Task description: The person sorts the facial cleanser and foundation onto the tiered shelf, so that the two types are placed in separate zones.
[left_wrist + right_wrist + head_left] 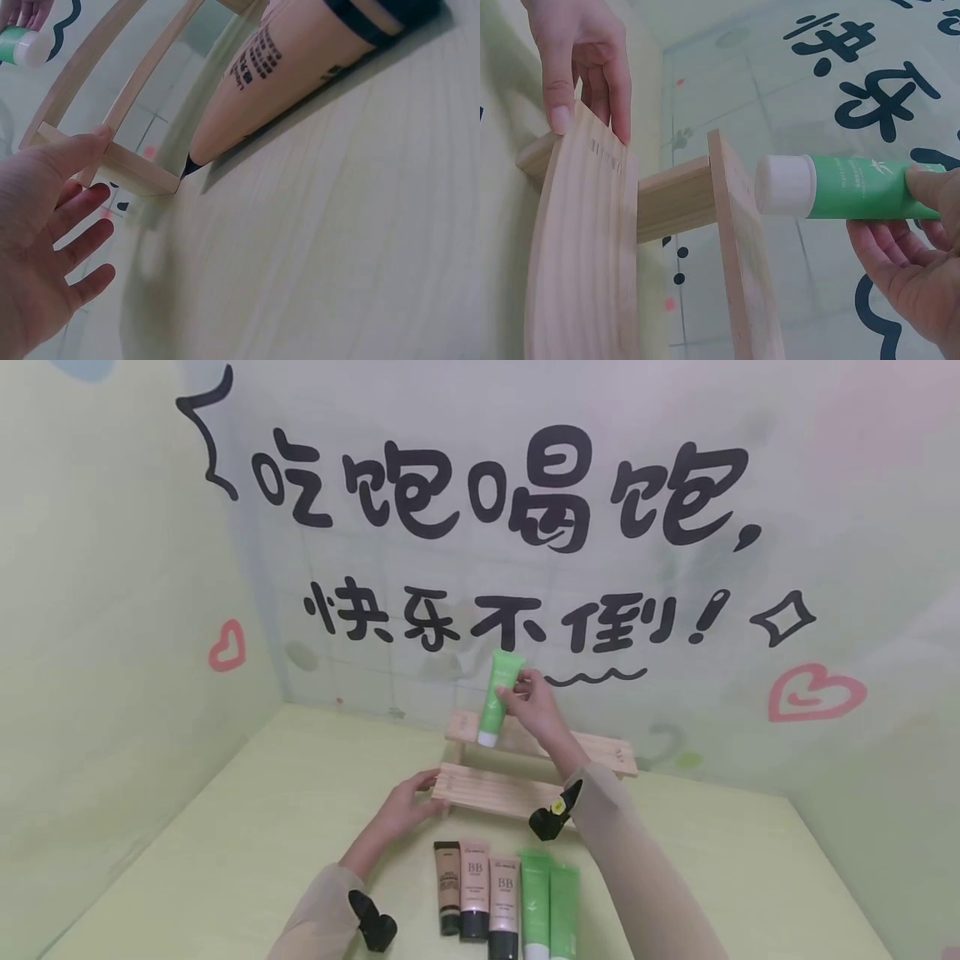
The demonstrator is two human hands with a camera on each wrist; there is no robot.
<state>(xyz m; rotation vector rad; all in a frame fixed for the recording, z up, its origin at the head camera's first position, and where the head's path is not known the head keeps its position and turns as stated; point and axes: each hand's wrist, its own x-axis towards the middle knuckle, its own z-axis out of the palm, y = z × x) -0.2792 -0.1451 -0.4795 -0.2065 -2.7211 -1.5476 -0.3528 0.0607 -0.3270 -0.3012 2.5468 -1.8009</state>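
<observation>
A green tube with a white cap [498, 697] is held upright, cap down and slightly tilted, in my right hand [534, 706]. In the right wrist view, the thumb and fingers pinch its end, and the cap is just off the upper board. Below stands a two-step wooden rack [495, 789]. My left hand [401, 810] grips the left end of its lower step; in the right wrist view the left thumb is on one side of the board and fingers on the other. The left wrist view shows the other left fingers spread loosely.
In front of the rack lies a row of tubes: a brown tube [447, 885], two pink BB cream tubes [474, 885] and two green tubes [564, 902]. Behind the rack rises a wall [420, 685] with black lettering. Side walls flank the pale table [247, 827].
</observation>
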